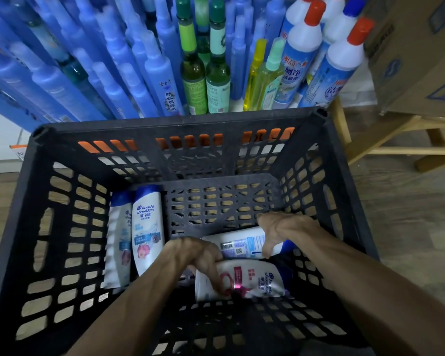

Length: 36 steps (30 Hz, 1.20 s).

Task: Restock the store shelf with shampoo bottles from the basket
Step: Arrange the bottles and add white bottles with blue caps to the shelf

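A black slotted plastic basket (62,140) fills the lower view, with white shampoo bottles with blue caps lying on its floor. Two bottles (147,227) lie side by side at the left, caps away from me. My left hand (198,255) is closed around the near bottle (257,278), which lies crosswise with its front label up. My right hand (280,229) grips the bottle behind it (239,244), which lies crosswise with its barcode side up. Both forearms reach down into the basket.
Beyond the basket, the shelf holds rows of blue bottles (154,73), two green glass bottles (206,80), yellow-green spray bottles (262,80) and white bottles with red caps (303,47). A cardboard box (416,55) rests on a wooden stand (385,140) at the right.
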### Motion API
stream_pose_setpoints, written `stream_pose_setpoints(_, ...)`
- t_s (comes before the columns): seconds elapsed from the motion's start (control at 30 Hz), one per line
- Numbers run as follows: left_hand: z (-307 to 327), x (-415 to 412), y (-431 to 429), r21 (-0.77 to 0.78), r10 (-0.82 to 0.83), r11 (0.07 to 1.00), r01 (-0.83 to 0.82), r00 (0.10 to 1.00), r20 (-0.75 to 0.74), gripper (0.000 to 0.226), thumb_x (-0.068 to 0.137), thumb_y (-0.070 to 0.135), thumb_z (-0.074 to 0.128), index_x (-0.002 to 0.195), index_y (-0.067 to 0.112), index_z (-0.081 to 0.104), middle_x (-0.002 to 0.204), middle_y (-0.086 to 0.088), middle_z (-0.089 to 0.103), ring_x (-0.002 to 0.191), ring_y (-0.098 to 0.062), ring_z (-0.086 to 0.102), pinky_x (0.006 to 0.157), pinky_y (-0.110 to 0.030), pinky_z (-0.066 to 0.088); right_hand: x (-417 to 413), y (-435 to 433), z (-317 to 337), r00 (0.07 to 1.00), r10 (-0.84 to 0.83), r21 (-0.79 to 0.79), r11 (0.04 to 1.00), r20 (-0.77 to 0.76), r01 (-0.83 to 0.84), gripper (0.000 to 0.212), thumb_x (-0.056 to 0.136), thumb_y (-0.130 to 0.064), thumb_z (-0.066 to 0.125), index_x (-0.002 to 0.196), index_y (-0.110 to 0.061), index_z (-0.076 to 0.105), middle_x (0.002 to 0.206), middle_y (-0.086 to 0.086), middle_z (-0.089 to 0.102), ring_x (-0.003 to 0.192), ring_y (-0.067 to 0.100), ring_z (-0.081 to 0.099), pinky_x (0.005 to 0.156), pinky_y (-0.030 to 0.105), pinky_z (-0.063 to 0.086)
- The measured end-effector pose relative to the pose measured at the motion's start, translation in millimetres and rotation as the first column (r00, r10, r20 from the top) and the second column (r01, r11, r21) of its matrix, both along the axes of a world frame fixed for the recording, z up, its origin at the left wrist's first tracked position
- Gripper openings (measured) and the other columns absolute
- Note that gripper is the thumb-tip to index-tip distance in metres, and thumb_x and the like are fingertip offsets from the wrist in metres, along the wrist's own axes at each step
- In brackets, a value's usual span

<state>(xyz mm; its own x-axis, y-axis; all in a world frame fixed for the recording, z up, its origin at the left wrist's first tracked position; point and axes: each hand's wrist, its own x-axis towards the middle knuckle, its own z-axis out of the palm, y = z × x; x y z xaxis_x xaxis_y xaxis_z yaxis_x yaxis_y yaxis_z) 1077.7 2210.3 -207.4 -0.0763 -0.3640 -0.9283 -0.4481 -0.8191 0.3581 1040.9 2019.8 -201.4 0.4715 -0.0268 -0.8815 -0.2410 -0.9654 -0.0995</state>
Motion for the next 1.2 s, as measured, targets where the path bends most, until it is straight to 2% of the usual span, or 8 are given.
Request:
stream_pose_setpoints(0.1, 14.2, 19.0, -3.9, -0.048, 0.056, 0.997, -0.053, 0.997, 0.05, 0.048, 0.062, 0.055, 0.077, 0.101, 0.029, 0.068, 0.102, 0.014, 0.068, 0.098, -0.014, 0.062, 0.093, -0.033, 0.05, 4.5, -3.1, 10.7, 1.0, -0.025, 0.016, 1.0, 0.015, 0.025, 0.062, 0.073, -0.034, 0.083, 0.124, -0.013, 0.055, 0.115, 0.007, 0.058, 0.108, 0.028, 0.059, 0.092, 0.04, 0.051)
stream_pose_setpoints(0.27, 38.3, 48.3, -11.3, -0.074, 0.078, 0.995, -0.07, 0.99, 0.118, 0.042, 0.069, 0.037, 0.081, 0.107, 0.025, 0.067, 0.096, 0.009, 0.066, 0.09, -0.015, 0.061, 0.078, -0.03, 0.052, 34.5, 4.6, 51.9, 0.998, 0.003, 0.052, 0.999, 0.065, -0.007, 0.056, 0.069, -0.035, 0.085, 0.114, -0.015, 0.059, 0.108, 0.005, 0.063, 0.097, 0.024, 0.062, 0.07, 0.03, 0.047)
stream_pose_setpoints(0.4, 57.6, 68.8, 10.8, -0.058, 0.139, 0.99, -0.132, 0.979, 0.148, 0.028, 0.067, 0.042, 0.08, 0.09, 0.033, 0.067, 0.104, 0.009, 0.065, 0.098, -0.017, 0.061, 0.086, -0.038, 0.054, 45.0, 12.6, 84.3, 0.983, -0.07, 0.085, 0.995, 0.17, 0.056, 0.044, 0.069, -0.035, 0.082, 0.103, -0.012, 0.064, 0.096, 0.005, 0.066, 0.079, 0.02, 0.059, 0.063, 0.03, 0.045)
stream_pose_setpoints(0.53, 114.6, 73.2, 46.6, -0.117, 0.314, 0.947, -0.299, 0.938, 0.145, 0.024, 0.073, 0.045, 0.077, 0.084, 0.03, 0.063, 0.094, 0.007, 0.063, 0.086, -0.014, 0.058, 0.071, -0.027, 0.047, 37.3, 22.6, 143.0, 0.945, -0.096, 0.001, 0.995, 0.313, 0.1, 0.041, 0.074, -0.033, 0.078, 0.105, -0.013, 0.06, 0.099, 0.005, 0.062, 0.084, 0.025, 0.06, 0.069, 0.032, 0.045)
stream_pose_setpoints(0.67, 214.6, 62.6, 72.1, -0.138, 0.445, 0.895, -0.424, 0.866, 0.228, 0.049, 0.067, 0.055, 0.077, 0.099, 0.022, 0.061, 0.099, 0.001, 0.059, 0.093, -0.018, 0.057, 0.073, -0.028, 0.047, 23.0, 35.1, 241.1, 0.907, -0.11, -0.072, 0.986, 0.406, 0.152, 0.041, 0.082, -0.031, 0.073, 0.116, -0.014, 0.058, 0.115, 0.007, 0.062, 0.104, 0.03, 0.062, 0.075, 0.034, 0.044)
stream_pose_setpoints(0.8, 346.6, 45.4, 86.5, -0.157, 0.51, 0.86, -0.486, 0.833, 0.214, 0.051, 0.065, 0.053, 0.08, 0.097, 0.017, 0.066, 0.101, -0.004, 0.066, 0.097, -0.023, 0.063, 0.073, -0.03, 0.045, 10.6, 48.1, 375.3, 0.876, -0.153, -0.089, 0.972, 0.457, 0.217, 0.05, 0.082, -0.032, 0.073, 0.122, -0.012, 0.05, 0.123, 0.01, 0.061, 0.113, 0.031, 0.06, 0.081, 0.035, 0.046)
stream_pose_setpoints(1.0, 577.4, 31.0, 93.6, -0.188, 0.53, 0.847, -0.497, 0.81, 0.25, 0.041, 0.066, 0.053, 0.078, 0.086, 0.019, 0.066, 0.079, 0.002, 0.063, 0.082, -0.018, 0.063, 0.063, -0.026, 0.038, 1.6, 62.3, 599.2, 0.852, -0.14, -0.103, 0.97, 0.504, 0.22, 0.044, 0.086, -0.031, 0.068, 0.119, -0.01, 0.047, 0.116, 0.011, 0.064, 0.107, 0.031, 0.062, 0.071, 0.032, 0.039)
stream_pose_setpoints(1.2, 772.6, 41.7, 107.1, -0.258, 0.599, 0.797, -0.546, 0.768, 0.227, 0.052, 0.059, 0.062, 0.076, 0.089, 0.02, 0.067, 0.088, 0.007, 0.067, 0.085, -0.014, 0.066, 0.062, -0.018, 0.046, 8.4, 60.9, 800.8, 0.788, -0.204, -0.063, 0.954, 0.581, 0.294, 0.051, 0.084, -0.033, 0.068, 0.123, -0.012, 0.044, 0.118, 0.009, 0.063, 0.108, 0.029, 0.062, 0.072, 0.032, 0.041)
